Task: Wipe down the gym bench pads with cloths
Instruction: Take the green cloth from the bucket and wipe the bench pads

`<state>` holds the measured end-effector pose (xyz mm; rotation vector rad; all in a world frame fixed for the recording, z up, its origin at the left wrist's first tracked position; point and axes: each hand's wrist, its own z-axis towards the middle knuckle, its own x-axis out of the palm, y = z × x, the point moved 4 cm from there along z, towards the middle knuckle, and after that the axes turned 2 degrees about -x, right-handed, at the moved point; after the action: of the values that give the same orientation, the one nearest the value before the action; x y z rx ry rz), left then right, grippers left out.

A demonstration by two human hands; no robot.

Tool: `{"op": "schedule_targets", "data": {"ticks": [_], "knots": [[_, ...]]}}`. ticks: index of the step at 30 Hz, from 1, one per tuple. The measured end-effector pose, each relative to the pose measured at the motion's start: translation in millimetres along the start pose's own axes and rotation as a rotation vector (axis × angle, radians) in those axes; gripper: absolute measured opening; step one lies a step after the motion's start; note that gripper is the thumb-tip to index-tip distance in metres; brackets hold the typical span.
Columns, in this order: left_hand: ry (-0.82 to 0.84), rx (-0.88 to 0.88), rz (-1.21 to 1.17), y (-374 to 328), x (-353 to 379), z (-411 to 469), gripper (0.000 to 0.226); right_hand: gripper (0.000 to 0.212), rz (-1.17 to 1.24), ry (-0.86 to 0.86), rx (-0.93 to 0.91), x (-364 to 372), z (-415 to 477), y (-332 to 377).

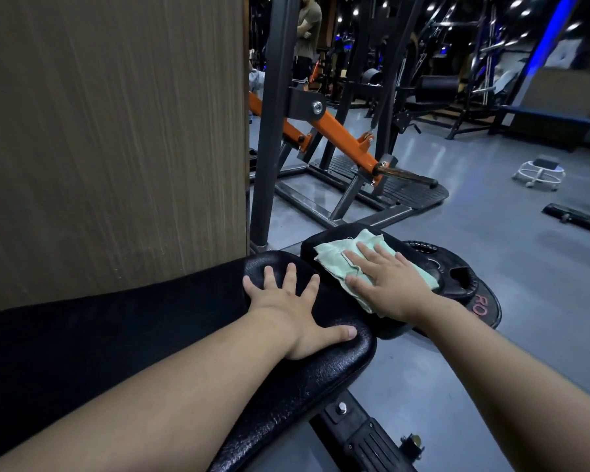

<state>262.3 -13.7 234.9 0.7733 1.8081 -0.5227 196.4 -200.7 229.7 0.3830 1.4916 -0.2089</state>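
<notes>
Head view, contents:

1. Cloth (332,263): pale green, lying crumpled flat on the small black pad (334,235) at the bench end.
2. Right hand (392,284): grip spread, fingers straight, palm pressing the cloth down, likely for wiping pressure.
3. Left hand (293,308): grip spread flat on the long pad (304,386), holding nothing; apparently a brace.
4. Weight plates (457,277): on the floor, just beyond the small pad.

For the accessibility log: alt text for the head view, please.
The right hand presses a green cloth flat on the small pad, while the left hand rests open on the long pad. Weight plates lie on the floor beside them; a machine with an orange arm stands behind.
</notes>
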Motion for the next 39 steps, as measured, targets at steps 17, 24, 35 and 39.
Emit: {"op": "schedule_targets", "data": {"ticks": [17, 24, 35, 39], "knots": [[-0.044, 0.027, 0.024, 0, 7, 9, 0.113, 0.065, -0.061, 0.133, -0.145, -4, 38, 11], [-0.026, 0.018, 0.025, 0, 6, 8, 0.114, 0.066, -0.043, 0.129, -0.153, -2, 59, 20], [-0.011, 0.013, 0.046, 0, 7, 8, 0.114, 0.073, -0.083, 0.116, -0.158, -9, -46, -9], [-0.017, 0.013, 0.046, 0, 7, 8, 0.113, 0.068, -0.056, 0.128, -0.14, -8, 13, 2]]}}
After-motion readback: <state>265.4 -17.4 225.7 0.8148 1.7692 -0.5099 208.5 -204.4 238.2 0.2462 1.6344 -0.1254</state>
